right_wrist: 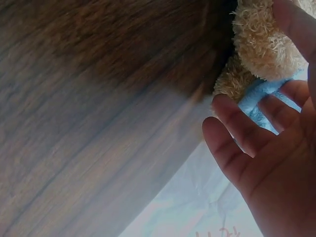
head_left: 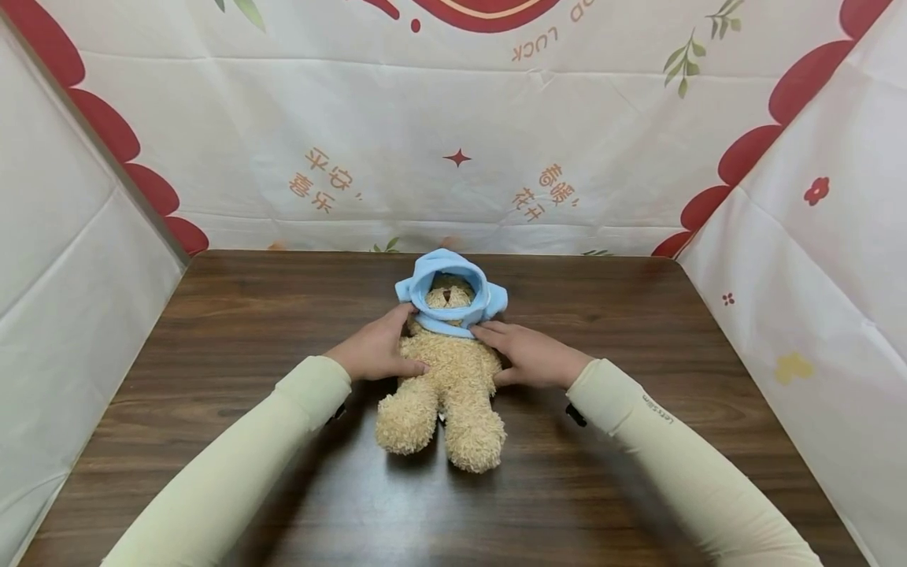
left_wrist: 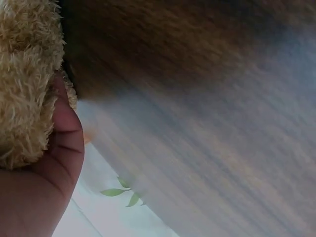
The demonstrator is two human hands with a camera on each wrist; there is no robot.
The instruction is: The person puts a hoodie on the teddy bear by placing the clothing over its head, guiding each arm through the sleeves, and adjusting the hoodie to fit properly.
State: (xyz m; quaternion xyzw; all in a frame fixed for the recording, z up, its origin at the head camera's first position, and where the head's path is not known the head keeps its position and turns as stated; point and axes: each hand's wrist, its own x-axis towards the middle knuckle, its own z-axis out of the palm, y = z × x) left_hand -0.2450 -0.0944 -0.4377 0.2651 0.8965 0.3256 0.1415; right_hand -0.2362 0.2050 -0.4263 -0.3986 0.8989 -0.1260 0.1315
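Observation:
A curly-furred tan teddy bear (head_left: pixel 453 362) lies on its back with its legs towards me. A light blue hooded garment (head_left: pixel 441 262) surrounds its head, leaving the muzzle showing through the round opening. My left hand (head_left: pixel 372 346) grips the bear's side, thumb on the belly and fingers up by the garment's lower edge; in the left wrist view, fur (left_wrist: pixel 24 94) hides part of that hand. On the other side, my right hand (head_left: pixel 534 358) has loosely extended fingers (right_wrist: pixel 237 118), touching the blue fabric's lower edge, with its thumb against the bear's flank.
The dark brown wooden table (head_left: pixel 283 291) carries the bear near its middle. A white printed cloth (head_left: pixel 397 142) with red scalloped edges rises behind the table, and white cloth panels stand on both sides.

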